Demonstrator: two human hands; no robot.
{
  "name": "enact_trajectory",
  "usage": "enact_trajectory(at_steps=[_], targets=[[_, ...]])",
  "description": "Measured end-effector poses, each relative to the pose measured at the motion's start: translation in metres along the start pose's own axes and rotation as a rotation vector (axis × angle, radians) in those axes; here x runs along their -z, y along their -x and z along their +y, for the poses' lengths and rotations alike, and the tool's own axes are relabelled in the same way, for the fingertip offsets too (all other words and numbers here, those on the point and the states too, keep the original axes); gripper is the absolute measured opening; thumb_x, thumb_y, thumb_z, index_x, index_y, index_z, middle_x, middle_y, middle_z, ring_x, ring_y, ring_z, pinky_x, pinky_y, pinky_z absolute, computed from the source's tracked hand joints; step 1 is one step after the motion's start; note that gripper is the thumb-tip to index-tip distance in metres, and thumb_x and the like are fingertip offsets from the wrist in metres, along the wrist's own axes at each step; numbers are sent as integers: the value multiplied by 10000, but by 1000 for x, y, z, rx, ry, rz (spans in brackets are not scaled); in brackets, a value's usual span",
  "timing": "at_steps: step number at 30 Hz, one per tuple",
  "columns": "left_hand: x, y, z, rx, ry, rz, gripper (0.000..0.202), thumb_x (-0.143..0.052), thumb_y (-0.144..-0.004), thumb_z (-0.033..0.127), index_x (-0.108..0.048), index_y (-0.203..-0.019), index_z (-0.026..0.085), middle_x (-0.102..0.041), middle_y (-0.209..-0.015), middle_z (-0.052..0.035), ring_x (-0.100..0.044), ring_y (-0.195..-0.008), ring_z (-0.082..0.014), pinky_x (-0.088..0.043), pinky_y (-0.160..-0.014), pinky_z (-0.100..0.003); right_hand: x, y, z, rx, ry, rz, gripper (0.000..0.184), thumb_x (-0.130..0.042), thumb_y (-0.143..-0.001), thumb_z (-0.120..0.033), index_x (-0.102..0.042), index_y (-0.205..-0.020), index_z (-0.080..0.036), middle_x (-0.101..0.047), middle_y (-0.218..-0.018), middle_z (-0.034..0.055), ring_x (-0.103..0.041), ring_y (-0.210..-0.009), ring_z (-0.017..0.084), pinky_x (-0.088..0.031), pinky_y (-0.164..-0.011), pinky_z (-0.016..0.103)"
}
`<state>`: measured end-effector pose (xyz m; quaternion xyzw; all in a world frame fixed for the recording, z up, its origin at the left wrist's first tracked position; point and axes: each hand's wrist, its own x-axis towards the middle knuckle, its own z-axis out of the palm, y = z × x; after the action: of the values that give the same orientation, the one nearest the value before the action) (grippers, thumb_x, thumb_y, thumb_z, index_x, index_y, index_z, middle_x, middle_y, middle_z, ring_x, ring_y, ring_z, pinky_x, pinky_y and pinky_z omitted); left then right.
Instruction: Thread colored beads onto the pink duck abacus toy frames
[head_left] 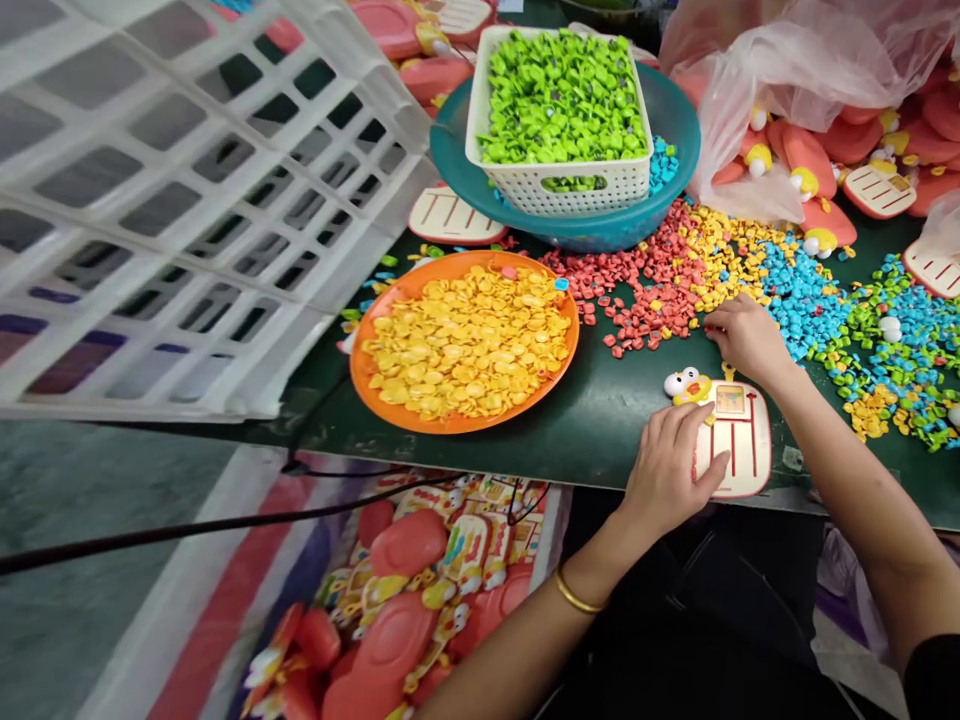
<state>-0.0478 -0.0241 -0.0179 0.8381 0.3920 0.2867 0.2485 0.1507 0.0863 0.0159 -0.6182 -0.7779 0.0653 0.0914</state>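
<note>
Bright, even light with strong colours.
The light falls softly from above, so the left hand (667, 470) throws only a faint shadow on the table (592, 420). The white crate (172, 200) looks bent and a little blurred near the edge. The plastic bag (780, 70) shows mild glare.

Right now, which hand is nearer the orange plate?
Left. The left hand rests on the duck toy, just right of the orange plate; the right hand is farther right, at the beads.
</note>
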Motion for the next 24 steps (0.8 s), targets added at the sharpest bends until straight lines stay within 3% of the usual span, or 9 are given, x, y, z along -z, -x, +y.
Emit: enact_trajectory(at_steps=[9, 12, 15, 20, 24], targets=[[2, -2, 0, 3, 25, 1, 473, -583, -928, 387, -521, -1338, 160, -571, -1263, -137, -504, -1162, -283, -422, -1024, -440, 2, 22, 8, 0, -50, 40, 226, -542, -935, -187, -762, -984, -197, -727, -993, 103, -538, -981, 273, -415, -842, 391], [6, -3, 2, -3, 22, -36, 420, -564, -949, 376, -563, -1327, 193, -600, -1263, -109, -499, -1172, -275, -414, -1012, -422, 7, 32, 18, -4, -147, 134, 281, -506, -941, -173, -746, -1080, -216, -717, -1093, 99, -559, -1024, 272, -438, -881, 414], [8, -3, 2, -29, 16, -68, 376, -545, -969, 354, -592, -1323, 237, -625, -1259, -80, -505, -1168, -263, -418, -978, -401, 13, 44, 30, -101, -189, 234, 301, -488, -932, -164, -759, -1044, -231, -711, -1039, 101, -576, -1001, 272, -456, -890, 435], [8, -3, 1, -22, 37, -50, 268, -554, -964, 352, -649, -1178, 223, -628, -1201, -85, -520, -1164, -257, -419, -979, -394, 9, 47, 21, -132, -164, 123, 169, -600, -914, -260, -766, -914, -230, -716, -910, 90, -586, -949, 265, -473, -829, 396], [7, -3, 0, 4, 58, -42, 337, -585, -941, 383, -579, -1223, 199, -620, -1186, -98, -526, -1152, -265, -422, -987, -404, 8, 48, 7, -198, -181, 114, 168, -600, -892, -180, -765, -895, -213, -727, -907, 95, -606, -956, 258, -474, -818, 376]])
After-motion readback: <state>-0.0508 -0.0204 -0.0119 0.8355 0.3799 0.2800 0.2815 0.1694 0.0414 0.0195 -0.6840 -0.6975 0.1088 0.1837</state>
